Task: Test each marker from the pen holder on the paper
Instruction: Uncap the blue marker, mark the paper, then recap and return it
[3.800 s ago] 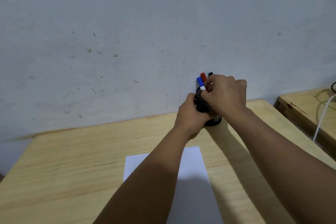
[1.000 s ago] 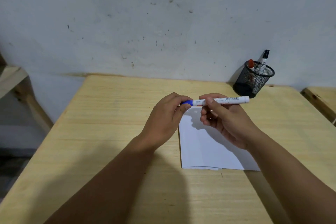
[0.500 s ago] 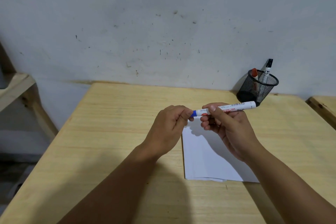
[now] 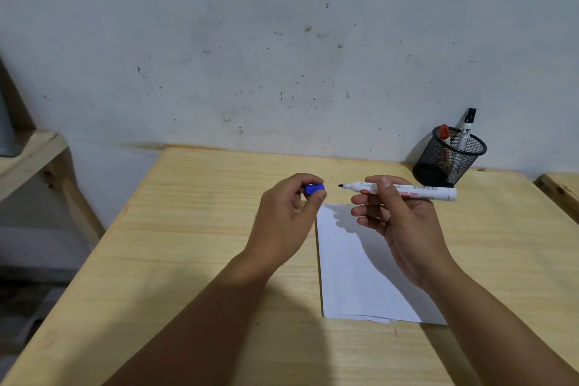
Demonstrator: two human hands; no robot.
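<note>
My right hand (image 4: 398, 222) grips a white marker (image 4: 416, 192) held level above the paper, its bare dark tip pointing left. My left hand (image 4: 288, 219) pinches the marker's blue cap (image 4: 314, 189) a short gap left of the tip. White paper (image 4: 354, 276) lies on the wooden table (image 4: 188, 244) under and below my right hand. A black mesh pen holder (image 4: 448, 157) stands at the back right by the wall with a red-capped marker (image 4: 444, 134) and a black-capped marker (image 4: 466, 128) in it.
A speckled grey wall runs behind the table. A wooden shelf frame (image 4: 34, 153) stands at the left, off the table's edge. The corner of another wooden surface (image 4: 560, 191) shows at the far right.
The blue cap has come off the marker: my left hand has pulled it away to the left, baring the tip. Earlier both hands were at the pen holder.
</note>
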